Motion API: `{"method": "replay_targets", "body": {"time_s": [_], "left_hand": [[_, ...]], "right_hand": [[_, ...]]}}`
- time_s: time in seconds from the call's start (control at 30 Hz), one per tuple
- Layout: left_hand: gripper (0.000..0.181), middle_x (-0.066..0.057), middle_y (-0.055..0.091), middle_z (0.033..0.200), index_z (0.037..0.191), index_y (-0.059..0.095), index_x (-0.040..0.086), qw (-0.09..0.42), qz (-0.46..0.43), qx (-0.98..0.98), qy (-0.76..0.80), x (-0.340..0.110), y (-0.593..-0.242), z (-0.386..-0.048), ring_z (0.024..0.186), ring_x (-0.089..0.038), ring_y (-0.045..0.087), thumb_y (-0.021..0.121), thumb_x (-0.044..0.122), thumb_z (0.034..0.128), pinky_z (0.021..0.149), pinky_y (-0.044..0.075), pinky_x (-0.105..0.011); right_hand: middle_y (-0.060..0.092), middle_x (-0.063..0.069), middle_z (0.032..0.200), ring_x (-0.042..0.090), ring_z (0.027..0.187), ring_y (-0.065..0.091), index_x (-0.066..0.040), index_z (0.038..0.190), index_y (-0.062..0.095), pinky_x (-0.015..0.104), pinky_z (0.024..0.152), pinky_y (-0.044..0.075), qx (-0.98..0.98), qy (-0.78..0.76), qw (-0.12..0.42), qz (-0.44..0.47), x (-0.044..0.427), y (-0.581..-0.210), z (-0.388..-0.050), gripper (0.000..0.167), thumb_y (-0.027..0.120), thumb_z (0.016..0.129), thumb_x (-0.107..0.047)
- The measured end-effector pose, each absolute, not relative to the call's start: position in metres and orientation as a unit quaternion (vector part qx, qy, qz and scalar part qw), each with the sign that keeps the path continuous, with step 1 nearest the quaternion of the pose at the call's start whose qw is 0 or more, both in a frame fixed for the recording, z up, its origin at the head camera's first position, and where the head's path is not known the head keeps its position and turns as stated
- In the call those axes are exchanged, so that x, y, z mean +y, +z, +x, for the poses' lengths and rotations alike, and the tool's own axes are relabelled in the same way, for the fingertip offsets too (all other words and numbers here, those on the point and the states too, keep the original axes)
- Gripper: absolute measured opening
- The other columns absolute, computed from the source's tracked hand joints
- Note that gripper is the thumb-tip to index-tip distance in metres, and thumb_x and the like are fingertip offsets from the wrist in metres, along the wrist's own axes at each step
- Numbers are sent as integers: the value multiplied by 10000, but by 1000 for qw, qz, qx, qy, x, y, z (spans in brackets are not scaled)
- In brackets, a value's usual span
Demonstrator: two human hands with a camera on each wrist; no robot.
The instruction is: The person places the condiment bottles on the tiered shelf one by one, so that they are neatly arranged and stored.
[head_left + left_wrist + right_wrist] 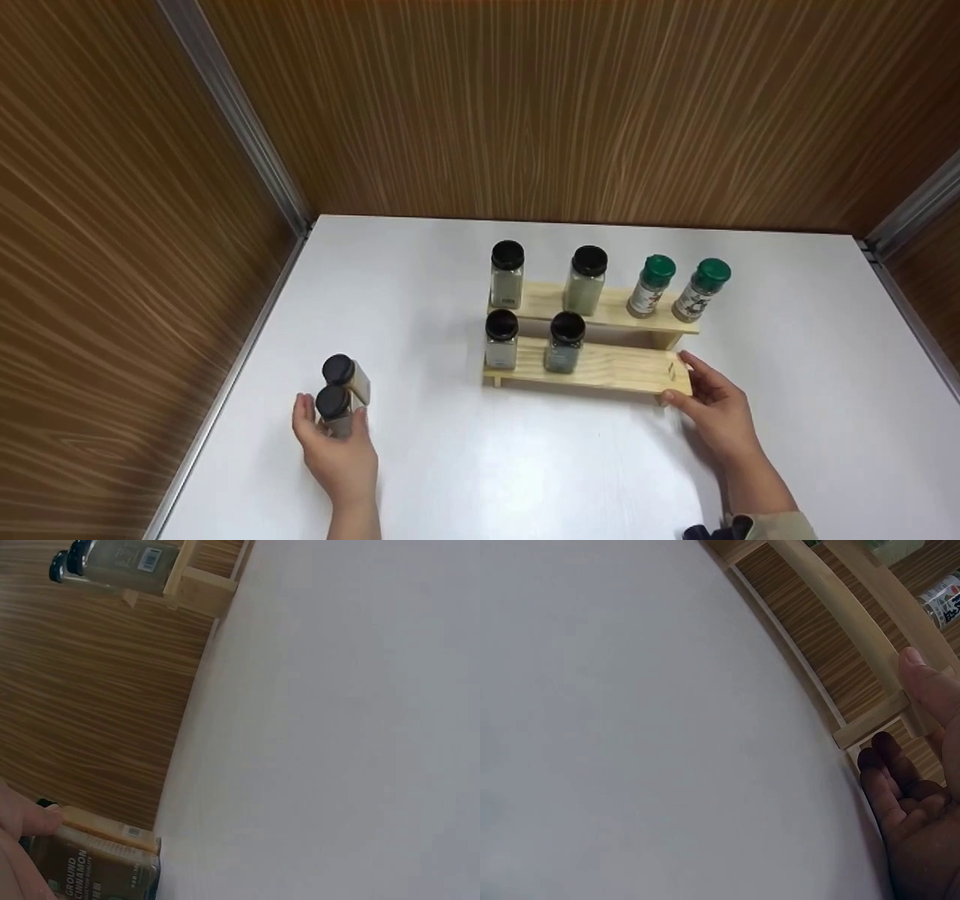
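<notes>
At the left of the head view, my left hand [341, 457] has its thumb and fingers around the nearer of two black-capped spice jars. That jar reads ground cinnamon [97, 870] in the left wrist view and stands on the table. Right behind it stands a second jar [361, 384] with pale tan contents. My right hand [721, 420] grips the right end of a two-step wooden spice rack [622, 366], thumb at the lower shelf's front corner. Two black-capped jars, a left one [501, 352] and a darker one [562, 356], stand on that lower shelf.
The upper shelf carries two black-capped jars [507, 287] and two green-capped bottles [646, 296] to their right. White tabletop [480, 450] lies between the hands. Wood-grain panels [480, 112] rise at the back and sides. A black object [712, 532] shows near the right sleeve.
</notes>
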State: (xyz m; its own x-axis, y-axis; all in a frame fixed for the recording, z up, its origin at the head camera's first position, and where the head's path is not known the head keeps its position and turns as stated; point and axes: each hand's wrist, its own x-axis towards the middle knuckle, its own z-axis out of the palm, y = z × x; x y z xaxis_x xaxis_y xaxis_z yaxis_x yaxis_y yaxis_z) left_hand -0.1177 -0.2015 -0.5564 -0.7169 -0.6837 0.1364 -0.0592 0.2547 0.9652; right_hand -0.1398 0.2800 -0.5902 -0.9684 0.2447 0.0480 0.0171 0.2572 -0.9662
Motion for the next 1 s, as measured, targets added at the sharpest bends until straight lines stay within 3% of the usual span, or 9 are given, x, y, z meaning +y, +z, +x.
{"method": "replay_targets", "body": {"time_s": [0.2, 0.47, 0.7, 0.8, 0.9, 1.0], "left_hand": [[829, -248, 399, 1631, 1619, 339, 25, 259, 244, -762, -541, -203, -556, -117, 1479, -517, 381, 754, -66, 908, 1195, 298, -694], [782, -242, 487, 1562, 1562, 438, 43, 241, 251, -767, -539, -205, -557, -116, 1431, -507, 447, 786, -82, 873, 1109, 376, -749], [744, -231, 526, 1533, 1511, 494, 27, 246, 251, -766, -539, -201, -556, -112, 1420, -492, 469, 818, -83, 850, 1143, 374, -706], [732, -216, 537, 1530, 1494, 510, 30, 241, 246, -767, -541, -197, -553, -109, 1418, -478, 482, 836, -67, 846, 1145, 387, -686], [735, -202, 556, 1511, 1485, 521, 33, 246, 230, -771, -540, -192, -547, -106, 1371, -463, 526, 858, -50, 836, 1092, 435, -691], [755, -191, 584, 1477, 1479, 531, 34, 262, 204, -782, -527, -186, -541, -105, 1281, -427, 590, 881, -39, 815, 991, 499, -608]], "right_hand": [[612, 300, 1356, -7, 1051, 629, 20, 1546, 501, 109, 899, 516, -792, 598, 88, -84, 281, -590, -140, 743, 834, 882, 50], [645, 241, 1309, 1, 1037, 635, 12, 1538, 517, 113, 897, 523, -794, 594, 88, -92, 280, -590, -141, 742, 843, 873, 51], [645, 250, 1299, 12, 1037, 634, 27, 1535, 512, 116, 898, 523, -790, 600, 89, -86, 280, -589, -141, 741, 841, 872, 56], [663, 194, 1266, 19, 1034, 636, 25, 1532, 518, 116, 901, 523, -792, 597, 90, -84, 280, -589, -140, 740, 846, 869, 49], [673, 146, 1257, 19, 1042, 638, 15, 1533, 523, 115, 911, 521, -796, 593, 90, -84, 280, -588, -139, 742, 853, 868, 35], [663, 181, 1287, 11, 1046, 634, 8, 1538, 519, 113, 911, 519, -798, 591, 88, -84, 280, -588, -139, 744, 851, 873, 28]]}}
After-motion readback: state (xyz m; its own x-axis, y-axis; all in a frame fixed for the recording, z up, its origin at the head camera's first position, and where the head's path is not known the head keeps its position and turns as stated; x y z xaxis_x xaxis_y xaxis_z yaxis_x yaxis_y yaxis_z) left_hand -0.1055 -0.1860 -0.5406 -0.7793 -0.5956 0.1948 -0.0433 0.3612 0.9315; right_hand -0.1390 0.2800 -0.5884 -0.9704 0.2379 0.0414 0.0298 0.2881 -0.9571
